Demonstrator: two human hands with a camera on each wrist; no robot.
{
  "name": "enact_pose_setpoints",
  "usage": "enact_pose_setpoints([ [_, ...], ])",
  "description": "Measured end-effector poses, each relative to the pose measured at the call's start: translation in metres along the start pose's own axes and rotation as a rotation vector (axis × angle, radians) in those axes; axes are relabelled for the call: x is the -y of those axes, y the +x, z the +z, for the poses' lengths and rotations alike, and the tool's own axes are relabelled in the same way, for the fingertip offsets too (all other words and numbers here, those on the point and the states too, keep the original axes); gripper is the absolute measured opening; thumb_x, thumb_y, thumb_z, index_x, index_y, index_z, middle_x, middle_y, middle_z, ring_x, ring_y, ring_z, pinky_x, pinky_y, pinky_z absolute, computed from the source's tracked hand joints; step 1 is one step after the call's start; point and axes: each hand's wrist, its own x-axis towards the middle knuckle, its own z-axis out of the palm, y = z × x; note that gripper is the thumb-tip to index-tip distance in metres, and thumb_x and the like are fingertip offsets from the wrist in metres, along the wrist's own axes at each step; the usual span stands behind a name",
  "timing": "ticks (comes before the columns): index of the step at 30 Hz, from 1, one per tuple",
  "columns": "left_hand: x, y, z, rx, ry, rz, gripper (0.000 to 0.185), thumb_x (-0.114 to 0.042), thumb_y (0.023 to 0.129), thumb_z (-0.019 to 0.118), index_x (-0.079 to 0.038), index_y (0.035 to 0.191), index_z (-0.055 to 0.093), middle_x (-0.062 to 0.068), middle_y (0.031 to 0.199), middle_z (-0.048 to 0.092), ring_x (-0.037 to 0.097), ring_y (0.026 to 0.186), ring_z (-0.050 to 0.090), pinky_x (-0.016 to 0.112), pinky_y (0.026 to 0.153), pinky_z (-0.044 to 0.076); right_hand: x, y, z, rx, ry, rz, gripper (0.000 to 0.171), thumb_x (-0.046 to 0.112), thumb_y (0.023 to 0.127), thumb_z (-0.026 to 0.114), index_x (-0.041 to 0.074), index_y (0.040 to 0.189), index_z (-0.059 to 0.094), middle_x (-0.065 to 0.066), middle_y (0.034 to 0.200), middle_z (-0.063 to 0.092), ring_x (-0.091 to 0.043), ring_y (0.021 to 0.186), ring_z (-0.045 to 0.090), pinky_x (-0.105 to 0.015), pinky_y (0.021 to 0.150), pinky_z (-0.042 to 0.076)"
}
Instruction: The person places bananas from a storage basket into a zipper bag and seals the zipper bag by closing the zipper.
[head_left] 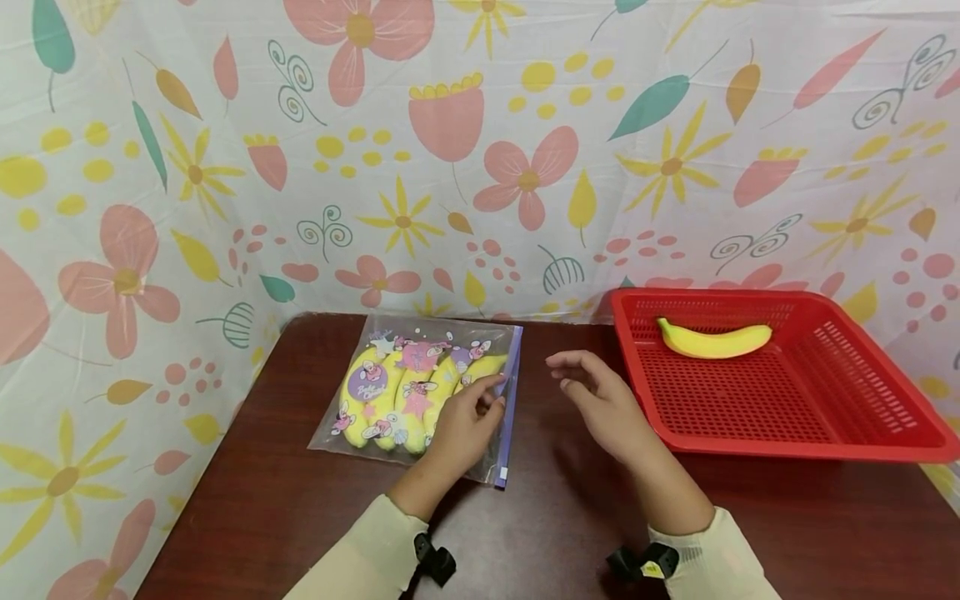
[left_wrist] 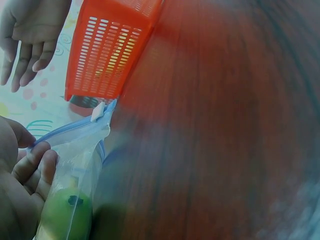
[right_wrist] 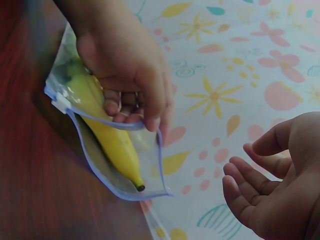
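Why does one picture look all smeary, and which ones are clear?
The left wrist view is the smeary one: the brown table is streaked and the red basket looks stretched. The head view is sharp and evenly lit, with soft shadows under the hands and the zip bag. In the right wrist view the banana is fairly clear, but the table edge is blurry.

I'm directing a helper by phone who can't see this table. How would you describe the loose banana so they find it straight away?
Start at the dark wooden table and look to its right side for the red plastic basket. The loose banana lies alone inside it, near the far wall. Unlike the other bananas, it is not sealed in the clear printed zip bag.
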Motion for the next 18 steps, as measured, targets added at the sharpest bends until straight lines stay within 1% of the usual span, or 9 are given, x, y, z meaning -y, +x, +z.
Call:
enact_pose_setpoints([
  [4, 0.000, 0.000, 0.000, 0.001, -0.007, 0.001, 0.035, -0.018, 0.097, 0.063, -0.014, 0.132, 0.066, -0.005, 0.081, 0.067, 0.003, 0.069, 0.058, 0.020, 0.068, 0.051, 0.000, 0.001, -0.007, -0.022, -0.014, -0.004, 0.030, 0.006, 0.103, 0.050, 0.005, 0.132, 0.058, -0.009, 0.128, 0.062, -0.024, 0.121, 0.057, -0.013, 0.093, 0.048],
  [10, -0.001, 0.000, 0.000, 0.000, -0.009, -0.002, 0.035, -0.017, 0.097, 0.063, -0.013, 0.132, 0.066, -0.004, 0.081, 0.067, 0.002, 0.068, 0.057, 0.020, 0.067, 0.051, 0.001, 0.000, -0.018, -0.053, -0.059, 0.010, 0.030, 0.009, 0.104, 0.050, 0.008, 0.133, 0.058, -0.009, 0.129, 0.062, -0.026, 0.122, 0.056, -0.010, 0.092, 0.047],
  [14, -0.001, -0.001, 0.000, -0.001, -0.005, 0.000, 0.035, -0.017, 0.097, 0.063, -0.014, 0.132, 0.066, -0.005, 0.081, 0.067, 0.002, 0.068, 0.056, 0.020, 0.067, 0.050, 0.003, 0.000, -0.025, -0.072, -0.069, 0.012, 0.030, 0.012, 0.105, 0.050, 0.009, 0.134, 0.057, -0.010, 0.131, 0.062, -0.024, 0.124, 0.056, -0.008, 0.092, 0.045],
  [18, -0.001, -0.001, 0.000, -0.003, 0.003, 0.004, 0.035, -0.018, 0.097, 0.063, -0.014, 0.132, 0.066, -0.005, 0.080, 0.066, 0.002, 0.068, 0.055, 0.020, 0.067, 0.050, 0.005, 0.000, -0.033, -0.099, -0.077, 0.004, 0.031, 0.015, 0.105, 0.050, 0.007, 0.134, 0.057, -0.011, 0.131, 0.062, -0.023, 0.125, 0.056, -0.007, 0.091, 0.045],
])
